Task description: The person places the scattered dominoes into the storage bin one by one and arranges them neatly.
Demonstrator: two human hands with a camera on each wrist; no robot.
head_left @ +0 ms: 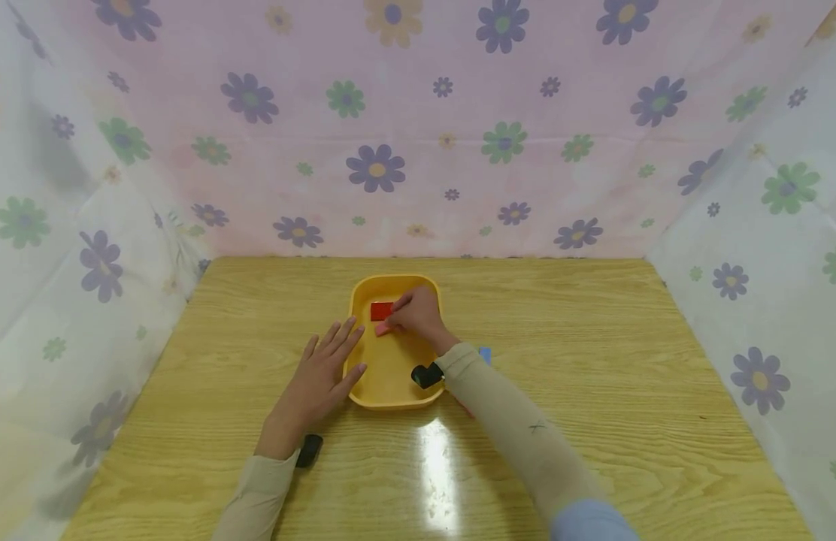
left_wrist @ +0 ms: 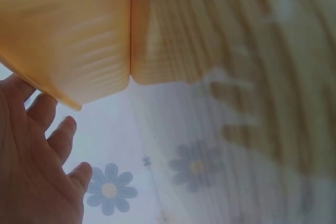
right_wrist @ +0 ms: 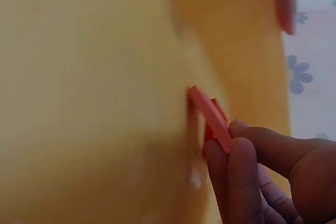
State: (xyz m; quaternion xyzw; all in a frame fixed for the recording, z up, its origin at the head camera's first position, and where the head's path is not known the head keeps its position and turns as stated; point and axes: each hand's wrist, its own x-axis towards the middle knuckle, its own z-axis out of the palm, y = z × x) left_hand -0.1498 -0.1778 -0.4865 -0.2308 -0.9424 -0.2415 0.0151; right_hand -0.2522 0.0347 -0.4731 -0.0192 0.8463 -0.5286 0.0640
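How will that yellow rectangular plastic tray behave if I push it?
The yellow tray likely slides rather than tips, since its base looks broad. It seems fairly stiff: its walls look evenly shaped. The shiny wood-grain tabletop may offer little grip.

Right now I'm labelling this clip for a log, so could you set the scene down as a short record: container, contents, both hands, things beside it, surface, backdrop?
Container: yellow tray
Contents: flat red piece near the far end
Right hand: pinches a pink piece within the tray; contact with the floor unclear
Left hand: fingers spread at the tray's left rim
Beside tray, right: blue piece, partly hidden by the right sleeve
Surface: wood-grain table
Backdrop: flower-print cloth
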